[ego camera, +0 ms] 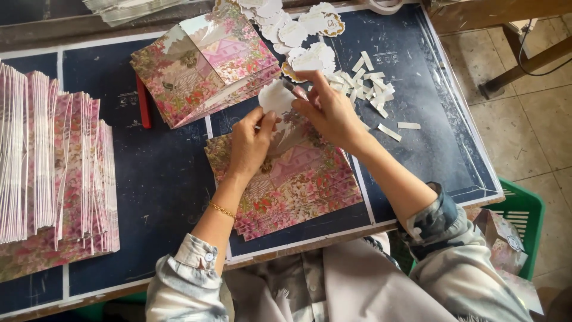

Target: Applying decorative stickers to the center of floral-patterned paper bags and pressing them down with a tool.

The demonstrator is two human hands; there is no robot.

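Your right hand (328,110) fingers are pinching a white scalloped label (276,96), while your left hand (250,143) fingers are apparently gripping its lower edge, just above the floral card stack (298,185) lying on the dark tabletop (161,179).

Worktop (161,173): dark navy mat with white border lines. Floral cards (298,179) at its centre: pink, red and green blossoms around a pale pink house. Folded floral cards (202,65) behind them: same print, with grey-white sky. Stack of cards on edge (53,161) to their left: pink and white. Die-cut label (275,97) in the hands: plain white. Paper strips (369,83) to the right: white. Crate (524,214) beyond the worktop: green.
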